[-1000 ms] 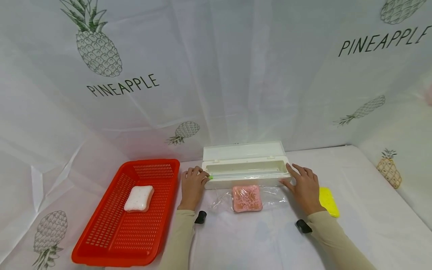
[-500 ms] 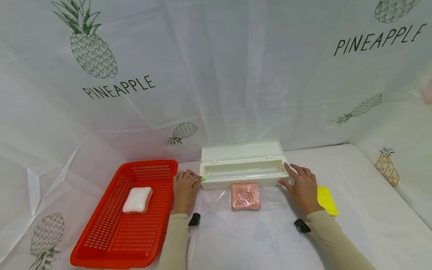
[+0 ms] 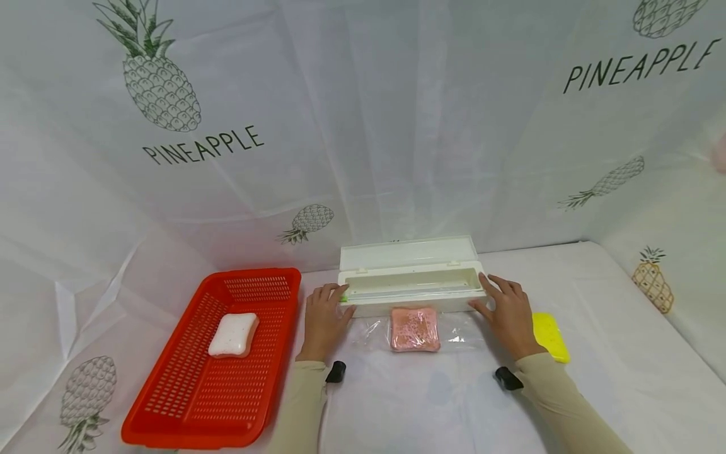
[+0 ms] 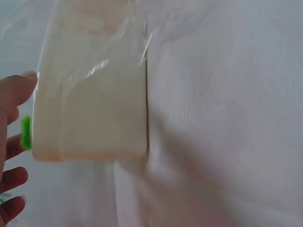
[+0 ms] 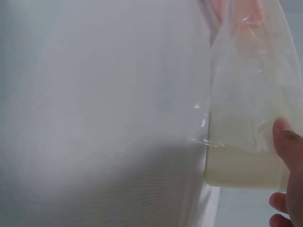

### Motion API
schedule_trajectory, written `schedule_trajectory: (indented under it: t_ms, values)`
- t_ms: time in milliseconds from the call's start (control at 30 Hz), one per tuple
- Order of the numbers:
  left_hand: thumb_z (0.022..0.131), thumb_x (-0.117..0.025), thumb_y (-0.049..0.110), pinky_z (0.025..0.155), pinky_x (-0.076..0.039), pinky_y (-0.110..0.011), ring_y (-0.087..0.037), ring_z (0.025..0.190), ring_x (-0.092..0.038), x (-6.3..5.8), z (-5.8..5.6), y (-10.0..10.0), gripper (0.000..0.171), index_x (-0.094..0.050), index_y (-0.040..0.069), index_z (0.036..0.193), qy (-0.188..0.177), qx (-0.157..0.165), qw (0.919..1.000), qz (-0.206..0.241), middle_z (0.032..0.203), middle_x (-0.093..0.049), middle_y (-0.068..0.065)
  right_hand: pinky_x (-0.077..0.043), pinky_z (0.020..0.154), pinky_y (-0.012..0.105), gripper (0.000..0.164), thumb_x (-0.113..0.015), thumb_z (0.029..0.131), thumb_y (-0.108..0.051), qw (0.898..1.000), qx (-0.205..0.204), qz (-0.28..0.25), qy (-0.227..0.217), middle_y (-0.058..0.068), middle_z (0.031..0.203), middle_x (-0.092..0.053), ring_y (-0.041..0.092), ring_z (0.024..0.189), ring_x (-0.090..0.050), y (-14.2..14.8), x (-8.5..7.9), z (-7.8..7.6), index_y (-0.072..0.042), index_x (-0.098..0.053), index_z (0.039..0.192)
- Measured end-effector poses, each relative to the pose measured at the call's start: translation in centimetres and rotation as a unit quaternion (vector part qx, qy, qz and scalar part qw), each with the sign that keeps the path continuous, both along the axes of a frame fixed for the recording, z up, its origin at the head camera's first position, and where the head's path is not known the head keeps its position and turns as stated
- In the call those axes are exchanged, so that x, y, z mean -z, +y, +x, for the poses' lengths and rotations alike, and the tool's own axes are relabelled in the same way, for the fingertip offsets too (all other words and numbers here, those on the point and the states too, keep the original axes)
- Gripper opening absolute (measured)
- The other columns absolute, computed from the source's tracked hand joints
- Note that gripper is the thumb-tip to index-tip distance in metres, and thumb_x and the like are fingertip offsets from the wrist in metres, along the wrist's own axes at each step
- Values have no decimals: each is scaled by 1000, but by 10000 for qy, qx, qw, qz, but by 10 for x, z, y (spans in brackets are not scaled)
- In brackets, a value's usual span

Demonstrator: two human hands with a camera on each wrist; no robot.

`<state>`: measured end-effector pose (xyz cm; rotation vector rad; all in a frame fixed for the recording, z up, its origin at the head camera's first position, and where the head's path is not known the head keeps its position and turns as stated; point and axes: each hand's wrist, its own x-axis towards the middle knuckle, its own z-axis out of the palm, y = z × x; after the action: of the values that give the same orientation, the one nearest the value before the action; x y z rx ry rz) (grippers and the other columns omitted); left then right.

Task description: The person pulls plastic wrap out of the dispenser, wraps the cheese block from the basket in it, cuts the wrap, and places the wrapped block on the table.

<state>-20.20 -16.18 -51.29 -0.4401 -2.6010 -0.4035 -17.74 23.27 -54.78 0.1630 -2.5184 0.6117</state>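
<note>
A white cling film dispenser (image 3: 368, 309) stands at the back with its lid (image 3: 408, 253) raised. My left hand (image 3: 324, 321) holds its left end, thumb at the front and forefinger over the top. A small green cutter slider (image 4: 26, 132) sits beside those fingers. At the opposite end, my right hand (image 3: 510, 318) grips the box between thumb and forefinger. In the right wrist view, that thumb (image 5: 286, 142) presses on clear film (image 5: 236, 104) over the front wall. The film spreads forward across a pink bread-slice-shaped sponge (image 3: 415, 331) lying in front of the dispenser.
A red perforated basket (image 3: 198, 403) stands at the left, with a white-topped sponge (image 3: 233, 335) inside. Behind my right wrist lies a yellow block (image 3: 550, 338), partly hidden. White cloth with pineapple prints (image 3: 161, 94) covers the back and sides.
My left hand was at the green slider beside the dispenser's left end; it has shifted right, bringing its thumb onto the front. The right hand keeps its place.
</note>
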Motion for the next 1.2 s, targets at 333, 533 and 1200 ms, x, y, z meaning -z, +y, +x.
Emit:
schedule_trajectory:
  t_ms: [333,533,1200]
  values:
    - [87,-86,26,99,-45,-46,-25,108,-58,6,-6,9,25,-85,21,112,304,313,9982,-420,104,-73,2,-47,98,65,58,-93,79,-13,9993,-301,66,230,29,136,-60,52,118,-54,-6,-5,-1,4,-71,130]
    - [87,-85,25,96,-46,-44,-23,104,-60,11,-6,7,22,-86,21,108,648,456,9963,-333,101,-74,3,-48,95,63,44,-93,76,-2,9973,-519,-243,459,27,129,-64,50,113,-57,-11,-6,3,1,-79,117]
    - [82,-88,16,91,-46,-42,-21,93,-59,21,9,-3,16,-86,22,97,906,1034,9900,-326,88,-71,4,-41,80,29,34,-89,67,17,9788,-1880,-446,681,-5,87,-68,16,82,-58,1,0,13,-10,-80,85]
